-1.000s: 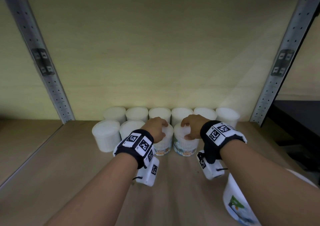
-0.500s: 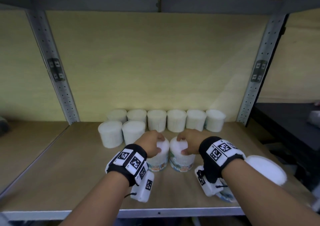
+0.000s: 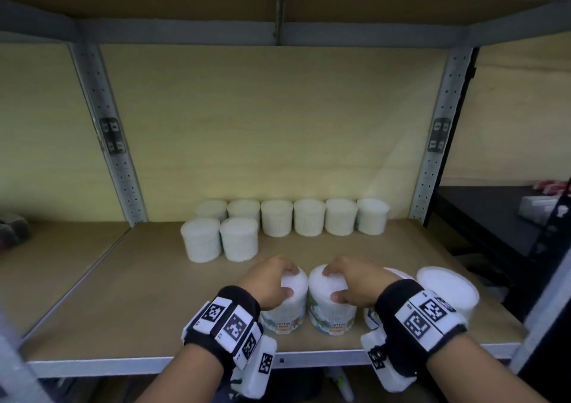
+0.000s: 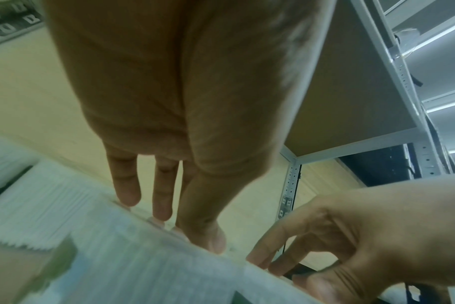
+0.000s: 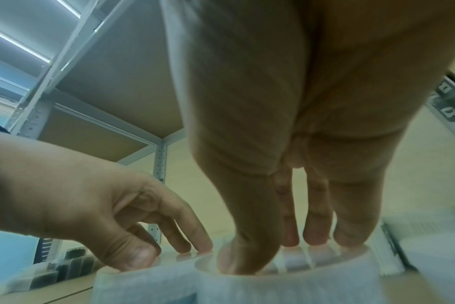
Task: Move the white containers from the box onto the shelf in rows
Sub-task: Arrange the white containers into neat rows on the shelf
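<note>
Left hand: the left hand (image 3: 268, 282) sits on top of a white round plastic container with a coloured label band (image 3: 285, 305), fingers curled over the lid rim and thumb on the near side, so it grips it from above.
Right hand: the right hand (image 3: 355, 280) grips a second white round container of the same kind (image 3: 332, 306) in the same way; a top grip, I think, lets both tubs slide or lift together.
Where the two tubs are: upright, touching each other, on the wooden shelf board (image 3: 129, 291) near its front edge, well apart from the rows.
Back row: six plain-looking white tubs (image 3: 309, 221) stand against the back panel, side by side.
Second row: two tubs (image 3: 221, 238) just in front of it, at the left; probably the held pair goes next to these.
Extra tubs: more white containers (image 3: 448, 288) stand at the right, behind the right wrist.
Writing: the labels read "COTTON BUDS"; the smaller print is too blurred.
Box: not in view.
</note>
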The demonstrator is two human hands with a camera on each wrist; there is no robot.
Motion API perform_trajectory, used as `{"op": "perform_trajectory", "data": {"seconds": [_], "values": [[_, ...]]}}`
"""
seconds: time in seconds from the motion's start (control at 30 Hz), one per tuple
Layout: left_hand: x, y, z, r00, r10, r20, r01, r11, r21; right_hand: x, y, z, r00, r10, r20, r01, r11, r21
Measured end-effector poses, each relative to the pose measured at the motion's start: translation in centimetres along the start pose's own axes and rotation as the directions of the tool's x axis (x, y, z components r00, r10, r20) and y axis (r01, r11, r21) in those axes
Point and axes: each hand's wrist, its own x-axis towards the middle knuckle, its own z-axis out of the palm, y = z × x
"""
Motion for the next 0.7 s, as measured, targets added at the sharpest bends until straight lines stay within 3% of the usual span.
{"op": "perform_trajectory", "data": {"seconds": [0.7], "values": [[-1.1, 0.8, 0.3, 1.0, 0.015, 0.007, -0.015, 0.997, -0.08, -1.7, 0.8, 0.0, 1.0, 0.013, -0.018, -0.012, 0.999, 0.052]]}}
